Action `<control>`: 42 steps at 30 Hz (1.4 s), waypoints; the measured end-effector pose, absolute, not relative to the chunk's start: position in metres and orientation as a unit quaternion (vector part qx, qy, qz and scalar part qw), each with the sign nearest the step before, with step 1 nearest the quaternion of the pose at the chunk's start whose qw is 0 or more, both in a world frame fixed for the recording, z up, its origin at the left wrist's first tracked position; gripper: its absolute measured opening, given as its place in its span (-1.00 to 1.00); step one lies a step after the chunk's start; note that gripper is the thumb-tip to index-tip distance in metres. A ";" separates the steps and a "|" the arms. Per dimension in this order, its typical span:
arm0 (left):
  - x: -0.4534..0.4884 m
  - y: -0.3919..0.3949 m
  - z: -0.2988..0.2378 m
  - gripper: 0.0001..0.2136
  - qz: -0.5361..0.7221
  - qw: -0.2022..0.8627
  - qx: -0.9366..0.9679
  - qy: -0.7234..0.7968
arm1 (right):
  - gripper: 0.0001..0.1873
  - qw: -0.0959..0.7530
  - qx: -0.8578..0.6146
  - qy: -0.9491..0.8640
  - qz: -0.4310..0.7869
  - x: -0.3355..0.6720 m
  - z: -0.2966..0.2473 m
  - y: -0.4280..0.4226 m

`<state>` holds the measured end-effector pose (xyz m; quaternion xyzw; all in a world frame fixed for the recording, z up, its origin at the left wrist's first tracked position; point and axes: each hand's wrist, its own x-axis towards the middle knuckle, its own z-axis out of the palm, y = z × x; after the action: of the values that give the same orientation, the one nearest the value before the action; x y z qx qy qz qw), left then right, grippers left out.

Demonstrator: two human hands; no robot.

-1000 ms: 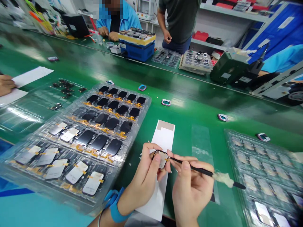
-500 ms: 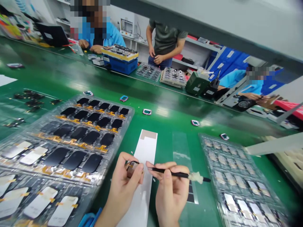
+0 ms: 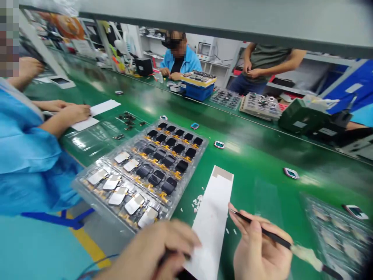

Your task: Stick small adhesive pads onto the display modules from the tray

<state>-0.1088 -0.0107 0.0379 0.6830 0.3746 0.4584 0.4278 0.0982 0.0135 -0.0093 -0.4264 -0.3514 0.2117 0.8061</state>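
My right hand [image 3: 259, 249] pinches black tweezers [image 3: 271, 235] wrapped with white tape near their back end, tips pointing left over a long white paper strip [image 3: 212, 217]. My left hand [image 3: 151, 251] is curled low at the bottom edge, blurred, with a small dark part barely showing between its fingers. A clear plastic tray [image 3: 145, 171] of small black screens and silver-backed parts lies to the left of the strip on the green belt [image 3: 256, 163].
A second clear tray [image 3: 335, 233] sits at right. Small framed parts [image 3: 219, 144] lie scattered on the belt. A co-worker in blue [image 3: 29, 155] sits close at left, hands on white paper. Across the belt stand a blue crate [image 3: 198, 87], more trays and two people.
The view has swung left and up. My hands have parted: the left dropped down and left with the small part, and the tweezers pulled right, away from it.
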 end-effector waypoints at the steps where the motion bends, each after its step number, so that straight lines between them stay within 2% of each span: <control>1: -0.127 0.003 0.046 -0.86 0.450 0.338 0.713 0.417 | -0.82 0.807 -0.426 -0.351 0.209 0.098 -0.009 0.014; 3: -0.165 0.041 0.060 -0.92 0.442 0.168 0.724 0.502 | -0.81 0.808 -0.429 -0.351 0.201 0.098 -0.010 0.015; 4: -0.184 0.063 0.065 -0.91 0.416 0.136 0.709 0.553 | -0.80 0.808 -0.429 -0.354 0.196 0.098 -0.010 0.016; 8: -0.243 0.150 0.060 -0.72 0.355 0.134 0.649 0.659 | -0.78 0.809 -0.422 -0.371 0.174 0.098 -0.011 0.019; 12: -0.266 0.193 0.039 -0.68 0.315 0.128 0.637 0.692 | -0.77 0.807 -0.431 -0.373 0.155 0.097 -0.011 0.021; 16: -0.263 0.196 0.028 -0.71 0.270 0.121 0.665 0.686 | -0.76 0.801 -0.443 -0.372 0.153 0.095 -0.011 0.021; 21: -0.255 0.178 0.042 -0.68 0.242 0.034 0.691 0.680 | -0.75 0.801 -0.439 -0.373 0.165 0.094 -0.009 0.021; 26: -0.235 0.137 0.056 -0.72 0.142 0.066 0.760 0.631 | -0.76 0.802 -0.440 -0.363 0.178 0.094 -0.009 0.019; 29: -0.224 0.122 0.054 -0.72 0.094 0.038 0.782 0.615 | -0.75 0.804 -0.431 -0.368 0.180 0.096 -0.012 0.018; 35: -0.230 0.138 0.039 -0.60 0.045 -0.061 0.782 0.618 | -0.75 0.802 -0.427 -0.374 0.187 0.100 -0.014 0.017; 42: -0.250 0.155 0.033 -0.61 0.024 -0.075 0.818 0.570 | -0.76 0.798 -0.440 -0.367 0.189 0.097 -0.012 0.017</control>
<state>-0.2504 0.1549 0.0332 0.8177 0.5701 0.0241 -0.0755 0.0973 0.0172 -0.0116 -0.4399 -0.3668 0.1888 0.7977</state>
